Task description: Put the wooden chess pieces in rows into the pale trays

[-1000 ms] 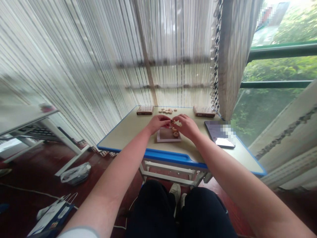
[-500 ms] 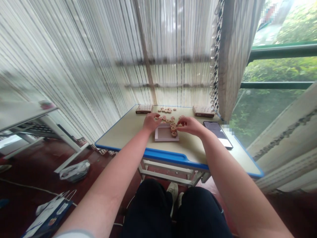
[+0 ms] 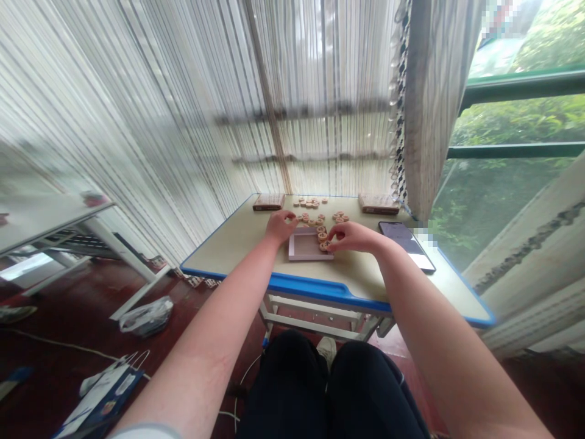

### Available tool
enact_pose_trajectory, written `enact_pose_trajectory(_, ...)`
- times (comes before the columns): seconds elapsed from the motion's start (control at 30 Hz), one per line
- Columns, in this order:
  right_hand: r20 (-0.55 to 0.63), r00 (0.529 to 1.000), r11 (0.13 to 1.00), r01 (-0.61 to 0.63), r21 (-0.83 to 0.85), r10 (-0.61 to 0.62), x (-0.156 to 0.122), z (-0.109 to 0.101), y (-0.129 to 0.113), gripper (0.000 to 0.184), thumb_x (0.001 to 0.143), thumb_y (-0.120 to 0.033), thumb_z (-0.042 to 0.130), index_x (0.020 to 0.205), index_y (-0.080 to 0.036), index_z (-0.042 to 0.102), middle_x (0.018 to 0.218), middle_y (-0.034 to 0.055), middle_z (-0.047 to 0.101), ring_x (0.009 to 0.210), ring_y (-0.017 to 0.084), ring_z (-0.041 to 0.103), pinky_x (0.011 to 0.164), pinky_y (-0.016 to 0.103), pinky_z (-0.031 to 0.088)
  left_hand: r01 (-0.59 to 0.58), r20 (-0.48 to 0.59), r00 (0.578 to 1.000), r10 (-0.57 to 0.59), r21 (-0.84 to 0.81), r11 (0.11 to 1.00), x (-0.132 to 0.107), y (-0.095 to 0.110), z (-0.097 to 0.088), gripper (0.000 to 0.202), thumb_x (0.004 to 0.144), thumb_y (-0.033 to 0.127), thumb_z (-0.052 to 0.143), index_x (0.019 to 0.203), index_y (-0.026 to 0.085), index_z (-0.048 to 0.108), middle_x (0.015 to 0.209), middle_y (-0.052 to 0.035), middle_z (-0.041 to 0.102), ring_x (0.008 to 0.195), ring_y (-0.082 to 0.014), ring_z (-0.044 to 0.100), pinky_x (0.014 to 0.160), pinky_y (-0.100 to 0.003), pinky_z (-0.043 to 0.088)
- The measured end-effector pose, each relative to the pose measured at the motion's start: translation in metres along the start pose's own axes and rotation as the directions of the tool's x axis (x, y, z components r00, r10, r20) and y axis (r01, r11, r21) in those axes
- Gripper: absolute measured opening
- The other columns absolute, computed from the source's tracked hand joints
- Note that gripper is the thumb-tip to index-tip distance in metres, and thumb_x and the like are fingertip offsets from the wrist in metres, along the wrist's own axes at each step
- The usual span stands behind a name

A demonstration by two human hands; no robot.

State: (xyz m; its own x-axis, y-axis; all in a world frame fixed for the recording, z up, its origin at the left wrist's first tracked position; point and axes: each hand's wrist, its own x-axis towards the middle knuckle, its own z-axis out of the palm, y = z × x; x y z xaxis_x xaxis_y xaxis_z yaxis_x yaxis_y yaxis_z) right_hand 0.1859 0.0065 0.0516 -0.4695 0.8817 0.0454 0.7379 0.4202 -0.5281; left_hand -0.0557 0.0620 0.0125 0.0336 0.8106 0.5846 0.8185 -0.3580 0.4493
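A shallow white tray (image 3: 303, 249) lies in the middle of a small blue-edged desk (image 3: 320, 286). A few round wooden game pieces (image 3: 322, 233) stand along the tray's right side. My right hand (image 3: 354, 236) pinches one wooden piece (image 3: 325, 246) at the tray's right edge. At the tray's far left corner my left hand (image 3: 280, 224) rests with curled fingers, close to loose wooden pieces (image 3: 311, 202) scattered beyond; whether it holds anything is hidden.
Two wooden boxes (image 3: 268, 202) (image 3: 378, 203) sit at the desk's far corners. A dark phone (image 3: 406, 237) lies to the right. Striped curtains hang behind, a window at right. On the floor at left are a plastic bag (image 3: 146, 316) and a paper bag (image 3: 98, 396).
My hands, together over the tray a second ago, have parted. The left went to the tray's far left corner; the right came down to the pieces at its right edge.
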Motion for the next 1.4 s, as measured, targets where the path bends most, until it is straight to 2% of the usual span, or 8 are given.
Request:
enact_pose_trajectory(0.23,-0.024,1.000,1.000,0.020,-0.013,-0.020,0.000,0.002,-0.002,0.043,0.060,-0.049,0.068,0.095,-0.024,0.070,0.069,-0.0014,0.050,0.059,0.012,0.042,0.055,0.025,0.029,-0.006,-0.105,0.994,0.005,-0.011,1.000,0.001,-0.003,0.000,0.018,0.075,0.029,0.056,0.080,0.016,0.068,0.084,-0.0046,0.068,0.082,-0.0174,0.060,0.082,-0.029,0.045)
enact_pose_trajectory(0.53,-0.013,1.000,0.998,-0.004,-0.068,0.003,0.000,0.005,-0.006,0.039,0.062,-0.049,0.068,0.091,-0.024,0.069,0.068,-0.0011,0.052,0.062,0.013,0.046,0.056,0.025,0.031,0.014,-0.050,0.999,-0.015,-0.004,1.000,0.001,0.000,-0.001,0.018,0.075,0.030,0.055,0.076,0.017,0.068,0.079,-0.0042,0.068,0.078,-0.0169,0.059,0.076,-0.028,0.045)
enact_pose_trajectory(0.7,-0.046,0.999,0.997,0.006,-0.083,-0.010,0.000,0.005,-0.006,0.040,0.060,-0.051,0.068,0.089,-0.024,0.068,0.068,-0.0018,0.052,0.060,0.012,0.044,0.055,0.025,0.030,0.017,-0.039,0.999,-0.017,0.001,1.000,0.000,0.000,-0.001,0.020,0.076,0.031,0.055,0.076,0.017,0.068,0.077,-0.0045,0.068,0.076,-0.0168,0.059,0.074,-0.028,0.045)
enact_pose_trajectory(0.9,-0.030,0.999,0.996,0.026,-0.083,-0.029,-0.001,0.005,-0.009,0.031,0.062,-0.048,0.068,0.082,-0.024,0.069,0.067,-0.0020,0.052,0.060,0.012,0.043,0.055,0.025,0.030,0.020,-0.026,0.999,-0.020,0.007,1.000,0.002,-0.002,0.001,0.020,0.076,0.031,0.055,0.077,0.017,0.069,0.078,-0.0047,0.068,0.076,-0.0168,0.059,0.073,-0.028,0.044)
enact_pose_trajectory(1.4,-0.021,1.000,0.997,-0.002,-0.077,0.000,-0.003,0.003,-0.013,0.034,0.062,-0.048,0.067,0.085,-0.023,0.068,0.068,-0.0009,0.053,0.061,0.013,0.044,0.055,0.025,0.030,0.043,-0.022,0.999,-0.043,0.025,0.999,0.002,-0.003,0.002,0.024,0.076,0.035,0.053,0.074,0.017,0.068,0.074,-0.0043,0.068,0.072,-0.0165,0.059,0.068,-0.027,0.043)
